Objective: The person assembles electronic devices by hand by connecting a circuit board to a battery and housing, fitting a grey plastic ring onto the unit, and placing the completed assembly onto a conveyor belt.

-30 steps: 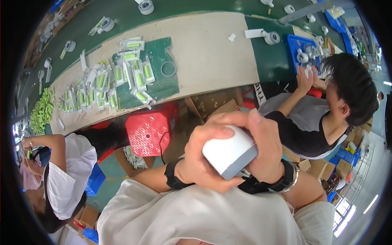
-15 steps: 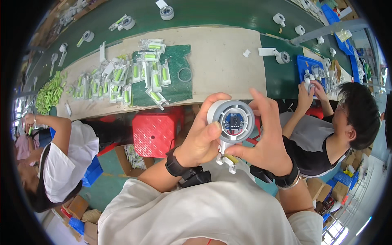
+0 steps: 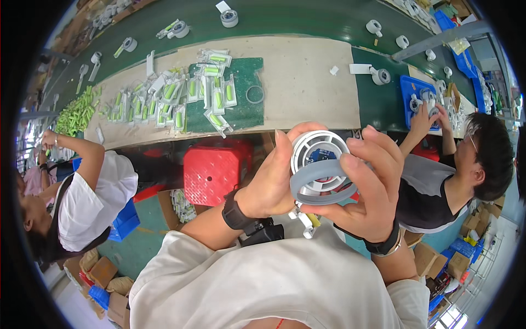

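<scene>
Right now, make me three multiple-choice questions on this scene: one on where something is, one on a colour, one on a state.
1. Where does the red stool stand?
A. on the green belt
B. on the floor below the beige worktop
C. inside the blue tray

2. What colour is the ring at the front of the round white part?
A. grey
B. red
C. yellow

3. How is the round white part held?
A. lying alone on the worktop
B. by the left hand only
C. between the left hand and the right hand

Answers: 1 B, the stool sits under the worktop's near edge. 2 A, the band reads grey against the white housing. 3 C, fingers of both hands wrap it in the air.
</scene>
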Tool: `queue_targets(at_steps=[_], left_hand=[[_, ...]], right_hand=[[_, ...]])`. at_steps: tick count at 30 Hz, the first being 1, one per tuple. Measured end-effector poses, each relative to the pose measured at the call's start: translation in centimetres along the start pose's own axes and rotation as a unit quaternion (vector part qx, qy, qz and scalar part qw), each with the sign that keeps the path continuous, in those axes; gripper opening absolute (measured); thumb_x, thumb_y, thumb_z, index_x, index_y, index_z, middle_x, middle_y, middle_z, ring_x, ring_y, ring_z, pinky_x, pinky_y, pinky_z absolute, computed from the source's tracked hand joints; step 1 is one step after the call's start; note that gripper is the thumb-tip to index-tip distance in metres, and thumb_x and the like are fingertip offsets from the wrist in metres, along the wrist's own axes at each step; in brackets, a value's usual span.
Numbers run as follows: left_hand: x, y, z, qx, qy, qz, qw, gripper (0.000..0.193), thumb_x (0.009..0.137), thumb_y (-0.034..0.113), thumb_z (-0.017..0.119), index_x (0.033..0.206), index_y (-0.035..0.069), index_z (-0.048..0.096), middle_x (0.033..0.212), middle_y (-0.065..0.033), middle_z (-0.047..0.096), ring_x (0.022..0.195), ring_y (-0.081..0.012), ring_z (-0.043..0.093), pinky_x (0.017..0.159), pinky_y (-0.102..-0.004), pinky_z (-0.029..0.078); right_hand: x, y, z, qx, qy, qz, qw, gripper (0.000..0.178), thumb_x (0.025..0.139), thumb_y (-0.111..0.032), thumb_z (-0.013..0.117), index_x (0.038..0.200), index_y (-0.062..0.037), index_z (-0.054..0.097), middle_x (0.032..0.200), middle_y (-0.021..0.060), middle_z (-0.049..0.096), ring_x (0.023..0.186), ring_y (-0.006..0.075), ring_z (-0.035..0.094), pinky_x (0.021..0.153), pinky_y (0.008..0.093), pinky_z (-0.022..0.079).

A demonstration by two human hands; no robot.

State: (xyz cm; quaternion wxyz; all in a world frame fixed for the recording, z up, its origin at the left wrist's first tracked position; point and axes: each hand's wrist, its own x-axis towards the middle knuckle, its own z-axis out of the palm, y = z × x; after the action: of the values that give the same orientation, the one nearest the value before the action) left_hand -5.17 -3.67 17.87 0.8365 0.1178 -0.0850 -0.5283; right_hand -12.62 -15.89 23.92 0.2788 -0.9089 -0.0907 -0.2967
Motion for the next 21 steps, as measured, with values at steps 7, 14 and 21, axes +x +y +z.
queue_targets(at_steps=[7,14,21], left_hand=[[-0.5,-0.8,0.6,0.03,0.015,-0.002,0.999,0.061,0.082,0.058,0.029,0.117,0.009,0.032,0.108,-0.0079,0.047,0.1,-0.0172,0.05,0.084,-0.0329,0.045],[-1.0,-1.4,1.2,0.003,0.009,0.011,1.0,0.056,0.084,0.054,0.034,0.117,0.008,0.032,0.108,-0.0077,0.047,0.1,-0.0168,0.049,0.084,-0.0315,0.044],[-1.2,-1.3,1.5,0.068,0.006,0.03,0.997,0.062,0.08,0.05,0.047,0.121,0.007,0.03,0.109,-0.0066,0.047,0.1,-0.0155,0.049,0.085,-0.0295,0.042]], right_hand=[[-1.2,-0.8,-0.3,-0.048,0.035,-0.002,0.998,0.053,0.06,-0.036,0.073,0.102,-0.0085,0.055,0.102,0.0085,0.054,0.099,0.0282,0.047,0.087,0.0429,0.038],[-1.8,-0.9,-0.5,-0.03,0.031,0.002,0.999,0.056,0.061,-0.035,0.073,0.104,-0.0047,0.053,0.102,0.0105,0.054,0.097,0.0288,0.048,0.085,0.0423,0.039],[-1.5,-1.0,-0.7,0.077,0.004,0.025,0.997,0.066,0.053,-0.021,0.079,0.106,0.0039,0.049,0.108,0.0196,0.051,0.099,0.0369,0.052,0.08,0.0411,0.046]])
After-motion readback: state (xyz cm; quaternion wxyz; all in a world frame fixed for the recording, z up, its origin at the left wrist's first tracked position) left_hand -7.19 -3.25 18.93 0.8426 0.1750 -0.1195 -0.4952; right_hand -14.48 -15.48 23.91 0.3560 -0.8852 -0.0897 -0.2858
